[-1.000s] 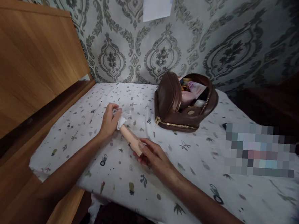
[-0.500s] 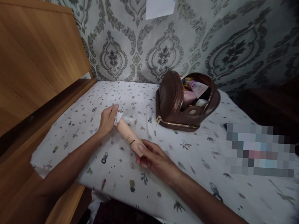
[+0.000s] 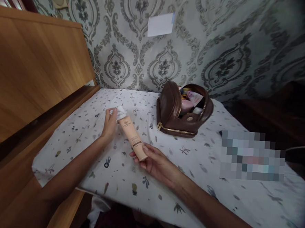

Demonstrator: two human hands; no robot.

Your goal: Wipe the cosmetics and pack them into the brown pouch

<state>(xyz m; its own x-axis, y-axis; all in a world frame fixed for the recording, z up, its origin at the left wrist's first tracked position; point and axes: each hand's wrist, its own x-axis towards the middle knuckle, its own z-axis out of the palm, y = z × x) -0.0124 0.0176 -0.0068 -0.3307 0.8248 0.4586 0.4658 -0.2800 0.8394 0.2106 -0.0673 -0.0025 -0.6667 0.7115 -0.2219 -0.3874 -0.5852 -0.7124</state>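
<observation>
A peach-coloured squeeze tube (image 3: 132,135) with small print and a dark band slants over the table. My right hand (image 3: 156,162) grips its lower end between thumb and fingers. At the upper end, my left hand (image 3: 110,123) is closed on a crumpled white tissue (image 3: 120,111), which lies against the end of the tube and hides it. Behind and to the right stands a brown toiletry bag (image 3: 168,103), unzipped, with a pink item (image 3: 186,105) and several other small packages inside.
The table wears a white patterned cloth (image 3: 82,123). A wooden panel (image 3: 38,72) rises along the left side, and papered wall stands behind. A blurred-out flat object (image 3: 253,158) lies at the right. A white paper (image 3: 160,25) hangs on the wall.
The tube has turned so its printed front faces me more. My left hand and the white tissue have shifted around its upper end. The view has tilted up slightly.
</observation>
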